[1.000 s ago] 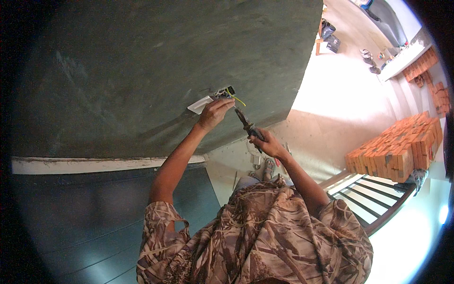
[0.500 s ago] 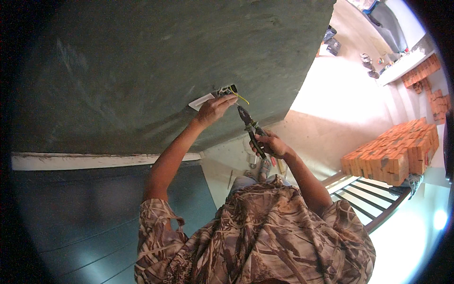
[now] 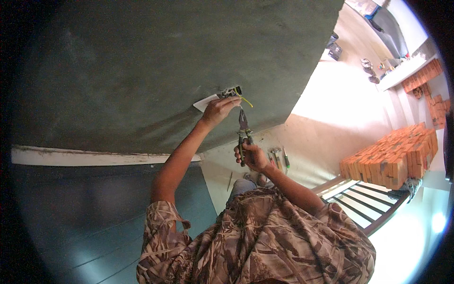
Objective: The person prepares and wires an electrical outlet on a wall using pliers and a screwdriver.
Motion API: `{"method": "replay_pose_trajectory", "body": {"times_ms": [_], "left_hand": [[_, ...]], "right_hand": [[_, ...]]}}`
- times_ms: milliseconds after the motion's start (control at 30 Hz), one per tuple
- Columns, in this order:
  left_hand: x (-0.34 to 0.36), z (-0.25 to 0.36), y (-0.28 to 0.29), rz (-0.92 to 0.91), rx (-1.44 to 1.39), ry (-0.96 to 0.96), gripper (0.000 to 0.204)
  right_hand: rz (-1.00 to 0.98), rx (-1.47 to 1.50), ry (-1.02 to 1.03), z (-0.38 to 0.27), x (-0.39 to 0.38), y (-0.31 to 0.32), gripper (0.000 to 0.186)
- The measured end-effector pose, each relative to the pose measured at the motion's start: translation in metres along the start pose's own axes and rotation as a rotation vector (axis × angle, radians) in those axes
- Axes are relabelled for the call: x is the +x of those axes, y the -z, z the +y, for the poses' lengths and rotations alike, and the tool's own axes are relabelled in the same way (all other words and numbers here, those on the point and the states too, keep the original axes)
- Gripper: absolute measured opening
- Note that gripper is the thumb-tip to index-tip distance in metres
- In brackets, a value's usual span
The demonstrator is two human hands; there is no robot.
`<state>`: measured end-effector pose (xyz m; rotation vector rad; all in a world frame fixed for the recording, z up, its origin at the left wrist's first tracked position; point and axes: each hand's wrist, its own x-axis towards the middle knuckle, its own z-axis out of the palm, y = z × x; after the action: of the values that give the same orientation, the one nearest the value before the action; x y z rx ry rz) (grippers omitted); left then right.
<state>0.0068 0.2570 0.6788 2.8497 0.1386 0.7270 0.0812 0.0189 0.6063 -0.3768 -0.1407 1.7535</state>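
Note:
My left hand [image 3: 219, 110] is raised to the dark wall, its fingers pressed together just below the recessed electrical box [image 3: 231, 91]. A thin pale wire [image 3: 240, 107] shows between its fingertips and the pliers' tip. From the box a yellow-green wire [image 3: 247, 101] curves out to the right, above the fingers. A white faceplate [image 3: 204, 103] sits beside the box, partly behind my left hand. My right hand [image 3: 253, 156] grips the handles of dark pliers [image 3: 243, 121], whose jaws point up at the pale wire. Whether the jaws bite on it is too small to tell.
Hand tools [image 3: 279, 160], one with a green handle, lie on the floor below. A large stack of orange bricks [image 3: 388, 156] stands to the right, beside a dark-barred railing [image 3: 364, 201]. A dark panel [image 3: 123, 208] fills the lower left under a white ledge [image 3: 94, 157].
My right hand has shifted left, bringing the pliers more upright, with their tip close below my left fingertips. Their handles look closer together. The floor tools are more exposed.

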Motion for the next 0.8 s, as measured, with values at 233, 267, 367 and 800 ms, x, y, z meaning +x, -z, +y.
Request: {"method": "replay_pose_trajectory", "body": {"times_ms": [233,267,367,800], "left_hand": [[-0.03,0.042,-0.034,0.46,-0.342,0.662,0.016],[-0.039,0.045,-0.044,0.529,-0.536,0.821,0.021],[-0.057,0.049,-0.068,0.786,-1.001,1.177,0.045],[-0.041,0.044,-0.052,0.616,-1.046,1.341,0.045]], "right_hand": [[0.123,-0.276,-0.08,-0.049,-0.024,0.012,0.018],[0.123,-0.268,-0.074,-0.049,-0.023,0.012,0.017],[0.104,-0.222,-0.061,-0.041,-0.02,0.006,0.017],[0.124,-0.229,-0.054,-0.036,-0.019,0.006,0.018]]}}
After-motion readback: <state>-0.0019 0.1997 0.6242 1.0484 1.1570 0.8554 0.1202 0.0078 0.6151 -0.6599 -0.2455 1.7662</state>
